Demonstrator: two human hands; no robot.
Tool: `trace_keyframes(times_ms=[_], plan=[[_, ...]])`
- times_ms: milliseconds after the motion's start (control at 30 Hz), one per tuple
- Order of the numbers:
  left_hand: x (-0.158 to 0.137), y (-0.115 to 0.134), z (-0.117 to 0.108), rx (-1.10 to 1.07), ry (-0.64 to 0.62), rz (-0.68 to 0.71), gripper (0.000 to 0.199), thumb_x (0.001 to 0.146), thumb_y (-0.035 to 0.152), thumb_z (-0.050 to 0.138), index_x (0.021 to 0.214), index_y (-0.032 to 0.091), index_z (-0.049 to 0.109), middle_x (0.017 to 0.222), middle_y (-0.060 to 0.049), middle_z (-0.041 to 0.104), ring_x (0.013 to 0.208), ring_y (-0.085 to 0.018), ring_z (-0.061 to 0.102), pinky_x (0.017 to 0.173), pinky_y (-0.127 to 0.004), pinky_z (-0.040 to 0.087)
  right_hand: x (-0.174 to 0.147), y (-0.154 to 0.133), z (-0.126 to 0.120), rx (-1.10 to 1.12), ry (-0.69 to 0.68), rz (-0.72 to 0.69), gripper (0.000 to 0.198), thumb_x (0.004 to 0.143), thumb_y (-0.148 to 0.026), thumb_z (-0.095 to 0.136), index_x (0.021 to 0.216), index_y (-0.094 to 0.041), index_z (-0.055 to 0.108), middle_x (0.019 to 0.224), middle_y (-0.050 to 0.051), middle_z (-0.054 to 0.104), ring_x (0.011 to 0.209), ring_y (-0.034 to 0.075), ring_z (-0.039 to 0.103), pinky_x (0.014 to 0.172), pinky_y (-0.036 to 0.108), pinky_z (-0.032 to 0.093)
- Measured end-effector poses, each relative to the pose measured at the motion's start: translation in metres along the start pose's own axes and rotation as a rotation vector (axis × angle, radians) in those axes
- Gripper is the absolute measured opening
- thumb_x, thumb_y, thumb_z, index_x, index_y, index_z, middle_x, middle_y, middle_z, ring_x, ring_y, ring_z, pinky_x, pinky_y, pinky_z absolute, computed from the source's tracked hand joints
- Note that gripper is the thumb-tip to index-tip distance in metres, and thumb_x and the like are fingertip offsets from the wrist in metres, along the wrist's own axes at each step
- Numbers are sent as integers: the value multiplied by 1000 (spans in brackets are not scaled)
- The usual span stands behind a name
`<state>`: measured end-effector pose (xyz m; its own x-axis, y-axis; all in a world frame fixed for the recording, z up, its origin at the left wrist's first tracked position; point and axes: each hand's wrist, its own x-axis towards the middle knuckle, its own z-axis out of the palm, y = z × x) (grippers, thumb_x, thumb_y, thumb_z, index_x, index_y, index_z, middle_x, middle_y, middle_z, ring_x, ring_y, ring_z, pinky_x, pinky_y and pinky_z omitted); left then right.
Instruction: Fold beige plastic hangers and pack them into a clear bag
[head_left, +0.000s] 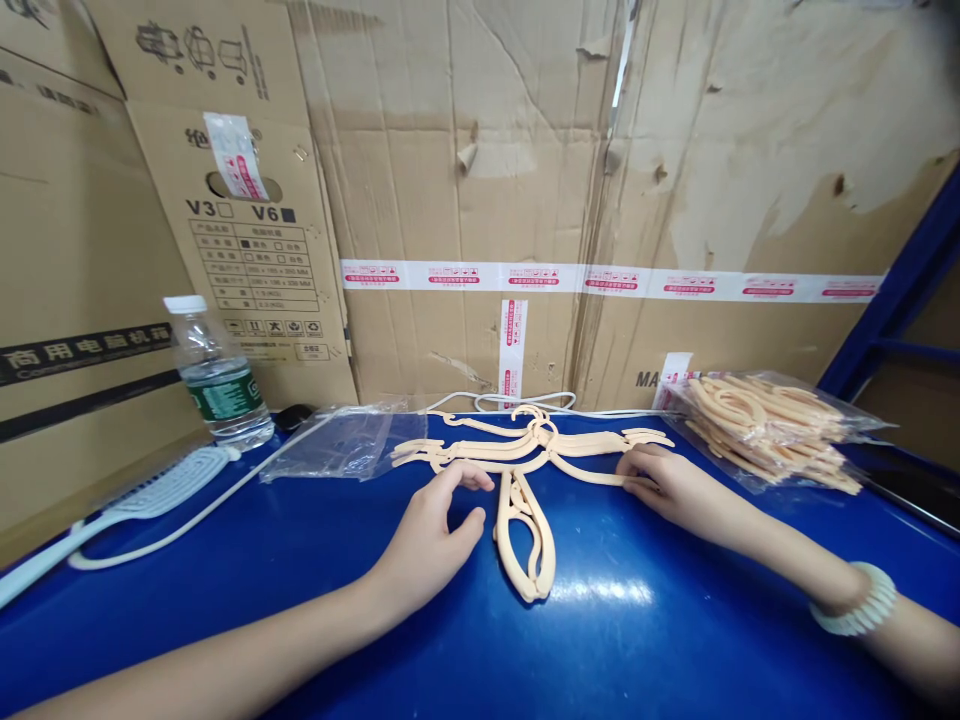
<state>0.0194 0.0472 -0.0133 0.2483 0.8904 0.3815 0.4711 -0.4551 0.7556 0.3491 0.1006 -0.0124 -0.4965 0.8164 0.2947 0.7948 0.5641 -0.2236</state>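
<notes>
Cardboard [465, 200] stands behind the far edge of a blue desk [660, 630]. Near that edge's middle lie spread beige hangers [589, 443]; the right hand [664, 485] touches the right end of one, its grip unclear. A folded hanger [546, 545] points toward the near edge, and the left hand [442, 525] is just beside it, thumb and fingers apart. Bagged hangers [772, 425] fill the far right corner, a water bottle [225, 390] the far left, and a hairbrush [176, 485] lies along the left edge.
</notes>
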Motion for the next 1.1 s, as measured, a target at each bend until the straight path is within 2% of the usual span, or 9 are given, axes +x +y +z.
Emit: trace_keyframes(times_ms=[167,367,533,733,867,967,1100], plan=[[1,-3,1,-75,23,-26,23,78,14,48,96,21,59,104,-4,65,106,-23,59,101,-44,41,0,-7,-13,112,-55,49,16,88,-31,46,79,-20,54,80,6,63,72,21,58,67,35,46],[4,-5,1,-195,49,-82,19,75,19,51,93,20,59,101,-6,65,104,-24,60,98,-46,43,-2,-13,-34,241,-10,94,26,89,-44,53,80,-20,55,76,3,61,67,17,54,62,30,42],[7,-6,0,-295,74,-158,20,70,24,57,89,19,61,99,-9,67,100,-26,62,91,-44,48,-4,-13,-47,420,37,174,39,79,-58,65,77,-20,56,68,0,56,62,15,50,56,27,39],[10,-9,-2,-399,84,-224,20,67,23,60,87,18,63,98,-9,71,100,-25,64,95,-41,47,-3,-10,-49,554,86,219,47,71,-65,70,75,-20,56,66,-1,52,59,13,47,53,26,37],[12,-10,-3,-432,152,-294,30,69,24,62,98,17,61,113,-11,67,98,-25,65,96,-41,46,-3,-8,-48,565,94,197,43,74,-61,70,76,-20,56,65,-2,52,57,13,46,52,26,37],[11,-11,-1,-453,206,-300,37,74,27,61,109,18,54,121,-12,62,99,-25,65,95,-42,46,-3,-8,-47,526,95,169,39,79,-58,66,81,-20,58,72,2,59,62,15,52,56,28,43],[7,-12,2,-465,163,-243,46,79,29,60,123,21,48,128,-10,59,105,-23,62,96,-39,46,-3,-12,-44,423,35,115,39,83,-57,61,92,-20,63,86,7,67,73,20,58,66,33,48]])
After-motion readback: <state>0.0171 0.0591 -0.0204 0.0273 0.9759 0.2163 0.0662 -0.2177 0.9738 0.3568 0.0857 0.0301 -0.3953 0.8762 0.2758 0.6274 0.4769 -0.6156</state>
